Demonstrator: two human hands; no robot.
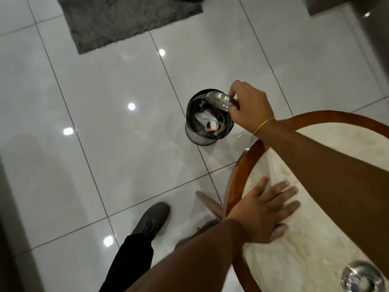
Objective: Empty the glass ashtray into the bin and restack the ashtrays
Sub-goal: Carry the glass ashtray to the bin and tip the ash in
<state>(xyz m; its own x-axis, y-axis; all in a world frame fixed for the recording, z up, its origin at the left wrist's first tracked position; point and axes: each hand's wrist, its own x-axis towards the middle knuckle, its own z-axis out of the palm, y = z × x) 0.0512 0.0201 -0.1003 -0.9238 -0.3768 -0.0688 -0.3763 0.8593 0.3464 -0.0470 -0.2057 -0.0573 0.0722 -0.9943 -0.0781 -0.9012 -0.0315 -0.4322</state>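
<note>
My right hand (248,108) holds a clear glass ashtray (219,100) by its rim, tilted over the open top of a small perforated metal bin (194,135) on the floor. Crumpled paper and rubbish lie inside the bin. My left hand (265,211) rests flat, fingers spread, on the pale top of a round table (328,239) with a reddish wooden rim. A second ashtray (361,277), shiny and round, sits on the table at the lower right, partly cut off by the frame.
Glossy white floor tiles surround the bin. A grey rug (126,20) lies at the top. My dark trouser leg and shoe (151,222) stand at the lower left of the table, near a wooden table leg (210,205).
</note>
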